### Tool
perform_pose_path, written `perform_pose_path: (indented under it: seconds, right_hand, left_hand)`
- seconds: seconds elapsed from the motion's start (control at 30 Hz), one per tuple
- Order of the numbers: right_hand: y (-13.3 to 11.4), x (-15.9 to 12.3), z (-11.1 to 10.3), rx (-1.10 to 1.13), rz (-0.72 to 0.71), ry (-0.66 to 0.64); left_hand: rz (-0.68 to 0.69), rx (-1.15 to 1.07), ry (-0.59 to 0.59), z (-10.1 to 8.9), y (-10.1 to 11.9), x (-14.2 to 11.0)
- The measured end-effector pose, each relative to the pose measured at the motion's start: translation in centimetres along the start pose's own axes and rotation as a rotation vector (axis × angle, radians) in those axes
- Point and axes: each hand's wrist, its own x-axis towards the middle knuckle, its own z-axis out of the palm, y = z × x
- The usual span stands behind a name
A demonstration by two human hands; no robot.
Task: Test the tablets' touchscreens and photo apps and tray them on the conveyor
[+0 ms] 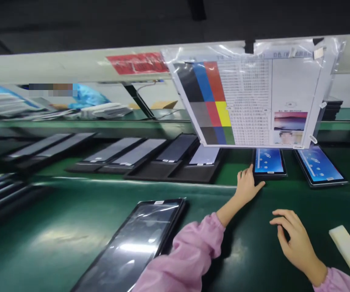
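Pink-sleeved left arm crosses a dark, film-covered tablet (pixel 138 243) lying flat on the green bench mat (pixel 56 227).

Left hand (pixel 246 187) reaches forward, fingers loosely spread, fingertips touching the near-left corner of a small lit tablet with a blue screen (pixel 268 161); it grips nothing. Right hand (pixel 293 239) rests palm-down on the mat, fingers curled and apart, holding nothing, near a pale rectangular eraser-like block (pixel 347 247). A second lit blue-screen tablet (pixel 319 165) lies just beside the first. Both sit face-up under a hanging plastic-sleeved colour chart sheet (pixel 248 101), probably so screens can be compared with it. Black trays of dark panels (pixel 150 156) line the far side.
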Motion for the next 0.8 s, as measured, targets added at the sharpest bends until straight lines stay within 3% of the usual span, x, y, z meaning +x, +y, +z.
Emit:
perform_pose_path:
  seconds: [0.13, 0.37, 0.47, 0.6, 0.8]
  right_hand:
    - [0.9, -0.9, 0.4, 0.028, 0.048, -0.042]
    - [2.6, -2.3, 1.3, 0.026, 0.092, -0.117]
    - [3.1, -2.5, 1.5, 0.032, 0.072, -0.136]
    - [3.5, -3.0, 1.8, 0.015, 0.165, -0.117]
    - [4.3, -3.8, 2.6, -0.017, 0.183, -0.128]
  left_hand:
    - [0.019, 0.04, 0.007, -1.8, -1.3, -5.7]
    - [-0.073, 0.395, 0.174, -5.9, -10.0, -19.3]
    - [-0.113, 0.528, 0.238, -6.8, -12.0, -23.8]
    - [-0.131, 0.65, 0.192, -8.5, -12.2, -26.5]
    - [-0.219, 0.692, 0.06, -10.7, -13.5, -26.7]
